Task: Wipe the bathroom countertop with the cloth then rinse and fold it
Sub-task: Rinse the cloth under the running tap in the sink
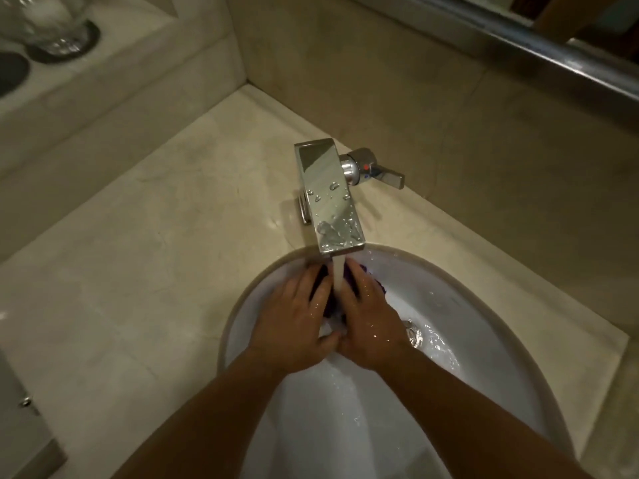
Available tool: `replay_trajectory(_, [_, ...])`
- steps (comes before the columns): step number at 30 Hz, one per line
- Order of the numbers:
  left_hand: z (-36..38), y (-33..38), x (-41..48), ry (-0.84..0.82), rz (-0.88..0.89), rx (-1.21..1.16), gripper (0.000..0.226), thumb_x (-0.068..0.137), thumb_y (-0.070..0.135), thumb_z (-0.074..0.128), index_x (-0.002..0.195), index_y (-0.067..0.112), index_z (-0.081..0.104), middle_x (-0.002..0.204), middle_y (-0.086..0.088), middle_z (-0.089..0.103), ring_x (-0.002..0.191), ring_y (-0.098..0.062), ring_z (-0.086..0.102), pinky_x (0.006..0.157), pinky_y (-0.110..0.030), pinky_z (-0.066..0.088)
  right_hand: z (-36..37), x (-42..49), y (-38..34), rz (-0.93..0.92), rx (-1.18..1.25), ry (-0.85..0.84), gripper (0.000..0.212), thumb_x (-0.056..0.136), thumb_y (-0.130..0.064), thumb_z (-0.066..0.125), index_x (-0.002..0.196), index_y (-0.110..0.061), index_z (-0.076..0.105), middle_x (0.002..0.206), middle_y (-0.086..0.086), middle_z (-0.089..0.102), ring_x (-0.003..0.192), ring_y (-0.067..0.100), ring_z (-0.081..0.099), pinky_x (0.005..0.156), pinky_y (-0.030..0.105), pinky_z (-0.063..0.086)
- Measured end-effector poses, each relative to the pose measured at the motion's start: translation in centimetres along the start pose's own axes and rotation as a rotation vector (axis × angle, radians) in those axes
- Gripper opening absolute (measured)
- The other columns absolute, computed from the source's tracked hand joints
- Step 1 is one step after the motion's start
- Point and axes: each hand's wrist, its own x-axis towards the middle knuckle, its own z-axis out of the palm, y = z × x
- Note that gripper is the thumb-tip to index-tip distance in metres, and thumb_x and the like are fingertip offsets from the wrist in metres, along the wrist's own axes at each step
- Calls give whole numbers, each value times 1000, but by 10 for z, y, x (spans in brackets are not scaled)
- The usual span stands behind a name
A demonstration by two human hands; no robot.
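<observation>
Cloth [378,285]: purple, bunched, in the sink [477,305] under the water stream [338,274] from the chrome tap [328,195].
Left hand [297,323]: fingers curled over the cloth, gripping it.
Right hand [366,326]: the same, thumb touching the left thumb.
Worktop [155,254]: beige stone, surrounds the sink.
Glass [52,25]: on the raised ledge, far left.

The light is dim and warm, giving the countertop [155,264] a yellowish cast. The white sink [484,340] is the brightest area, with sparkle on the running water. The chrome faucet [325,191] shows mirror glare and glinting droplets, and throws a soft shadow just to its left on the countertop. The cloth [320,283] reads nearly black beneath it. The glass [52,22] beyond the countertop's far left corner is blurred. Wide-angle distortion bends the rail [518,39] beyond the far right edge.
</observation>
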Motion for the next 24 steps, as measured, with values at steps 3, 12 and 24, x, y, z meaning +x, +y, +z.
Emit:
replay_trajectory(3, [29, 1, -8, -104, -54, 83, 67, 88, 53, 44, 142, 14, 45, 137, -7, 55, 117, -25, 55, 97, -39, 46, 20, 2, 4, 135, -247, -141, 99, 78, -61, 61, 150, -28, 3, 154, 5, 20, 121, 37, 43, 91, 47, 50])
replay_trajectory(12, [70, 0, 0, 256, -58, 136, 31, 88, 35, 52, 109, 13, 58, 97, -11, 59, 83, -32, 54, 71, -42, 42, 37, 17, 32, -7, -320, 124, 49, 75, -40, 53, 120, -23, 47, 105, 11, 63, 77, 30, 64, 47, 36, 52])
replay_trajectory(24, [45, 7, 13, 178, -122, 56, 17, 87, 26, 54, 95, 15, 65, 90, -7, 63, 79, -30, 57, 72, -42, 46, 4, 19, 22, 79, -18, -83, 66, 80, -53, 65, 137, -30, 43, 139, 0, 40, 117, 22, 52, 77, 33, 55])
